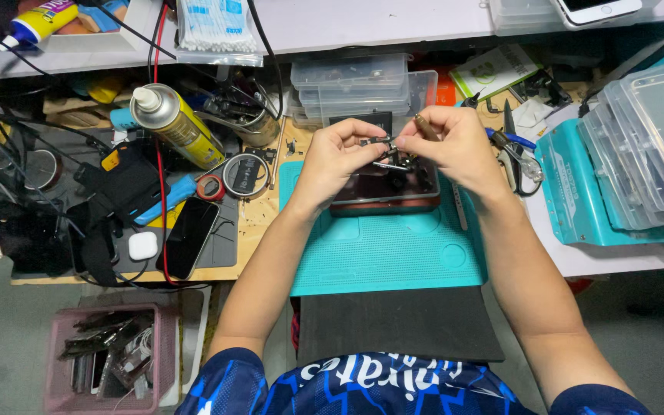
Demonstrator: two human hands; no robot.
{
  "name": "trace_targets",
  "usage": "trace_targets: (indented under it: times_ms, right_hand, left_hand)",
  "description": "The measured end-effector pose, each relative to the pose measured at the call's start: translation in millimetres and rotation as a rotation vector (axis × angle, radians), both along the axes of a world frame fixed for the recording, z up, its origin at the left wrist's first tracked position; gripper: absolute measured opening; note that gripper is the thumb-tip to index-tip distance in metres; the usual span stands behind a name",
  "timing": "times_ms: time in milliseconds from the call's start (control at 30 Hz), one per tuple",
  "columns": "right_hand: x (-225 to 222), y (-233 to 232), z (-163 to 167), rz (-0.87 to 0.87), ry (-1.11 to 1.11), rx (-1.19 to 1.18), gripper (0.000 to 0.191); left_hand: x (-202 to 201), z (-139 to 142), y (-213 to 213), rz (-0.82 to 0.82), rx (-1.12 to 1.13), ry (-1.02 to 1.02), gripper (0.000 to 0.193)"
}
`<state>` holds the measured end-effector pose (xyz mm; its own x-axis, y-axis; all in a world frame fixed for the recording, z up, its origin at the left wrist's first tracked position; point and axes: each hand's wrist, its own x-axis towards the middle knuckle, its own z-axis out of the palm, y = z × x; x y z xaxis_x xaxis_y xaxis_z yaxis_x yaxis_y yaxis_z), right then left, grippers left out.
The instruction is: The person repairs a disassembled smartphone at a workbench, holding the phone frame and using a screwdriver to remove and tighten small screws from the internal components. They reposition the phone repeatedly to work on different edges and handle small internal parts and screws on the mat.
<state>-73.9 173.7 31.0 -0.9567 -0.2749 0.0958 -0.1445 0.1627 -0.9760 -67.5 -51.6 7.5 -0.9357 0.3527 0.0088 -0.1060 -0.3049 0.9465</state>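
Observation:
An opened dark phone [384, 194] lies on a teal work mat [386, 253] in the middle of the bench. Just above it, my left hand [337, 157] pinches a small dark metal part [378, 143] between thumb and fingers. From the other side my right hand [455, 146] meets it, gripping a thin tool with a brown handle [425, 126] whose tip is at the part. Both hands hover close together over the phone's far end.
A yellow spray can [174, 123], a black phone [191, 237], a white earbud case [143, 245] and cables crowd the left. Clear plastic boxes [351, 84] stand behind. Stacked trays [647, 146] and tweezers [512, 146] sit at right. A pink basket [109, 357] is on the floor.

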Motion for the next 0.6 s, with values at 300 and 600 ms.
trace_targets:
  times_ms: [300, 600]
  right_hand:
    - [2.4, -0.2, 0.2, -0.027, 0.114, 0.048, 0.011]
    - [7.7, 0.8, -4.6, -0.018, 0.084, -0.212, 0.008]
  left_hand:
    - [-1.8, -0.7, -1.2, -0.06, 0.089, -0.016, 0.026]
    - [-0.3, -8.2, -0.9, 0.022, -0.003, -0.027, 0.033]
